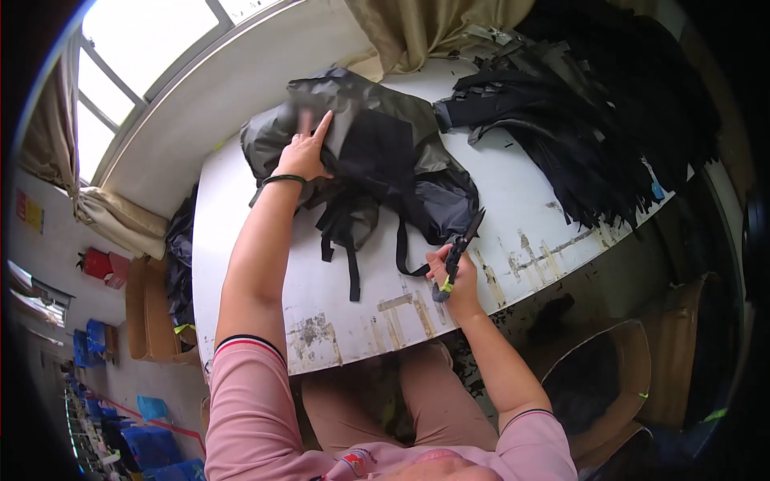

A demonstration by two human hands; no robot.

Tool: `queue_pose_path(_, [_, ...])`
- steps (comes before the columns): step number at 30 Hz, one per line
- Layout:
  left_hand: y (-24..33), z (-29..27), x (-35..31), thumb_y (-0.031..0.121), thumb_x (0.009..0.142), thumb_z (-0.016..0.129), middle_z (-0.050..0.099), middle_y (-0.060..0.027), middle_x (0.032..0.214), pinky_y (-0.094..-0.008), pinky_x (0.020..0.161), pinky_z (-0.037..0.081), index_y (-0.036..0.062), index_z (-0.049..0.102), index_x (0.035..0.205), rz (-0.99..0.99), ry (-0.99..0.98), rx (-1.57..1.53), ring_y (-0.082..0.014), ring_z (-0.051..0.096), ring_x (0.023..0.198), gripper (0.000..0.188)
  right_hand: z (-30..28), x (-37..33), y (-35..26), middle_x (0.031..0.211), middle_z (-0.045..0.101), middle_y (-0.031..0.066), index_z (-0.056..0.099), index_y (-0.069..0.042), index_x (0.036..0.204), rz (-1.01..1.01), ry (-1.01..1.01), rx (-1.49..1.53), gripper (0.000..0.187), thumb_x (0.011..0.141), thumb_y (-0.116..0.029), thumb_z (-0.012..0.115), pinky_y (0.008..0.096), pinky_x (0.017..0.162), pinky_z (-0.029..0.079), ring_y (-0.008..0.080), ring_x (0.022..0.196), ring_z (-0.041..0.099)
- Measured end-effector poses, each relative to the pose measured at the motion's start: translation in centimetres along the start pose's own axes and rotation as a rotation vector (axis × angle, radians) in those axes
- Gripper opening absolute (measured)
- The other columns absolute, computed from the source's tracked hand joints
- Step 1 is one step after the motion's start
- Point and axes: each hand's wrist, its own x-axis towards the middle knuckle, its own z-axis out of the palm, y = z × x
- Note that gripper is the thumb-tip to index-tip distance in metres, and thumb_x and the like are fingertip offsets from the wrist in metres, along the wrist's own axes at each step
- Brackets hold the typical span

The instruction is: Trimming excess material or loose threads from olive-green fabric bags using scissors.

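Observation:
A dark grey and black fabric piece with straps [381,148], seemingly a soft bag, lies crumpled on the white table [321,268]. My left hand [303,156] rests on its grey upper part, with the thumb and fingers stretched apart. Black straps [354,276] hang off its near side onto the tabletop. Near the table's front edge, my right hand [463,290] is wrapped round a pair of black thread snips [454,260] with a bit of yellow-green on the handle. The snips' blades point up and away, close to the bag's right corner.
A large heap of black fabric pieces [553,136] covers the table's far right. Cardboard boxes [634,361] stand below at the right, and another cardboard box [148,313] is left of the table. A beige curtain [433,32] hangs at the back.

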Motion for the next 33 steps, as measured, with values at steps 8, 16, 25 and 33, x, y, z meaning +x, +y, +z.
queue_pose_path(8, [-1.6,8.8,0.2,-0.002,0.075,0.056,0.061,-0.0234,0.109,-0.0459,0.086,0.051,0.0126,0.059,0.121,0.070,0.041,-0.043,-0.0408,0.061,0.099,0.048,-0.8,0.4,1.8,0.070,0.058,0.0005,0.054,-0.004,0.085,-0.062,0.026,-0.109,0.027,0.088,-0.025,0.071,0.0238,0.057,0.048,0.0089,0.060,0.058])
queue_pose_path(16, [-1.2,6.3,-16.1,-0.004,0.071,0.056,0.054,-0.0302,0.121,-0.0485,0.086,0.050,0.0097,0.056,0.122,-0.009,0.014,-0.135,-0.0449,0.059,0.100,0.053,-0.7,-0.1,1.3,0.069,0.055,0.0012,0.055,-0.003,0.094,-0.212,0.133,-0.077,0.031,0.081,-0.018,0.078,0.0247,0.056,0.044,0.0095,0.058,0.051])
queue_pose_path(25, [-2.2,-6.0,-25.2,0.023,0.074,0.081,0.058,-0.0126,0.119,-0.0331,0.083,0.050,0.0081,0.048,0.135,-0.041,-0.267,-0.497,-0.0242,0.063,0.092,0.072,-0.3,-6.5,-3.7,0.073,0.053,0.0064,0.052,0.001,0.097,-0.298,-0.086,-0.220,0.037,0.079,-0.019,0.077,0.0302,0.063,0.043,0.0182,0.066,0.049])
queue_pose_path(33, [-3.9,-3.2,-21.5,0.030,0.076,0.075,0.051,-0.0126,0.133,-0.0504,0.103,0.036,0.0226,0.059,0.122,-0.067,0.129,-0.008,-0.0341,0.043,0.128,0.049,-4.7,-8.5,-14.4,0.085,0.058,0.0022,0.054,0.000,0.104,-0.237,-0.174,-0.203,0.039,0.079,-0.014,0.080,0.0247,0.068,0.045,0.0101,0.075,0.050])
